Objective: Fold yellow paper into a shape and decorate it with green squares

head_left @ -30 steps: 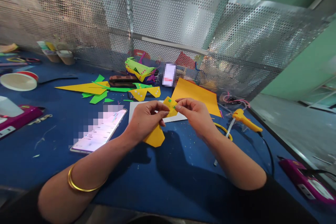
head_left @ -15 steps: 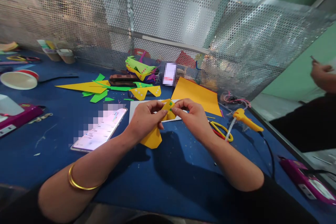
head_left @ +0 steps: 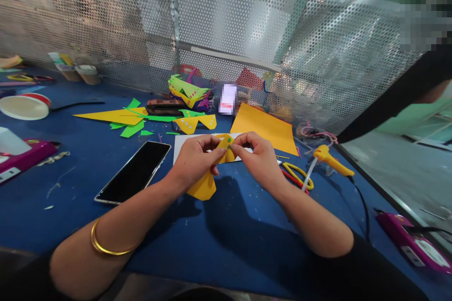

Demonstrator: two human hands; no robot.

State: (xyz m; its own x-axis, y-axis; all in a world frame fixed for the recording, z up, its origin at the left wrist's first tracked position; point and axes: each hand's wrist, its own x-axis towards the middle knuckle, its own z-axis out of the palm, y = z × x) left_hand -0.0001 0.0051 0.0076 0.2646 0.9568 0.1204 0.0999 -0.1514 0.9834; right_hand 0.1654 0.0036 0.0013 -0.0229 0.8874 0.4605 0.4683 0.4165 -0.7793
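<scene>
Blue table [head_left: 226, 244] bare near front edge; left hand [head_left: 196, 157] and right hand [head_left: 257, 156] pinched shut on yellow paper piece [head_left: 208, 181].

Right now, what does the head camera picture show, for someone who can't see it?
Both hands, left hand and right hand, pinch a folded yellow paper above a blue table. A dark phone lies left, a yellow glue gun right.
</scene>
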